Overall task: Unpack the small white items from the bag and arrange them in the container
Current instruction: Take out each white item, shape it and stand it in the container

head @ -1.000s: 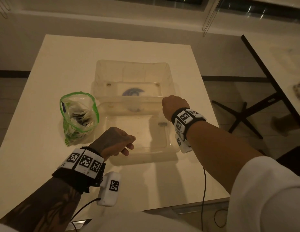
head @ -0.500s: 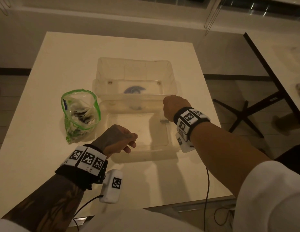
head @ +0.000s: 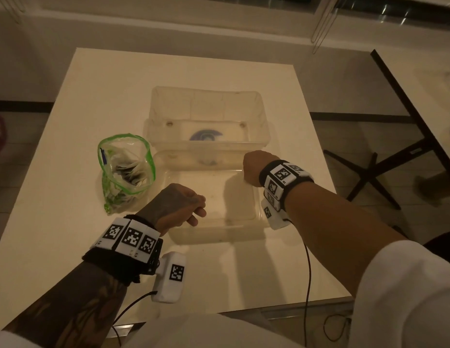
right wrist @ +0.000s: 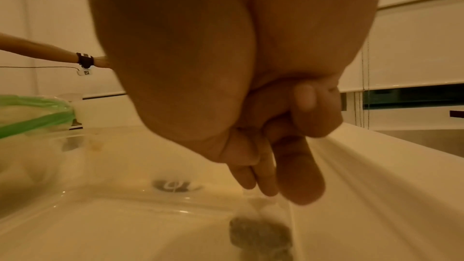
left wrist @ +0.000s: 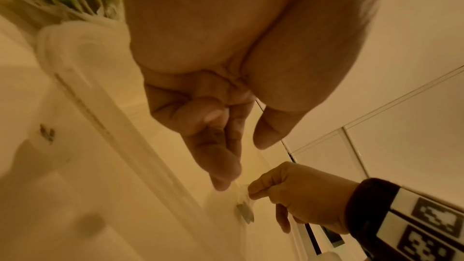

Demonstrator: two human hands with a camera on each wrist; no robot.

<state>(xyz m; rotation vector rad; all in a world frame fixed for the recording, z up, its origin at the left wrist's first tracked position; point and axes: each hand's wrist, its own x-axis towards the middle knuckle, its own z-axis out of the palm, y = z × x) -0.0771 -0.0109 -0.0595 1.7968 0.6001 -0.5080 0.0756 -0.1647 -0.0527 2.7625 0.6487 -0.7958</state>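
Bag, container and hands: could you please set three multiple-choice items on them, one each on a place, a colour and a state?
1. Where is the bag?
A. In the container
B. Left of the container
C. On the floor

2. What colour is the bag's rim?
A. Green
B. Red
C. Blue

3. What is the right hand doing?
A. Lying flat on the table
B. Pinching a small item over the container
C. Gripping the bag

Key: 1 B, it stands beside the container's left side; 2 A, a green strip rings its mouth; 3 B, the item hangs from its fingertips.
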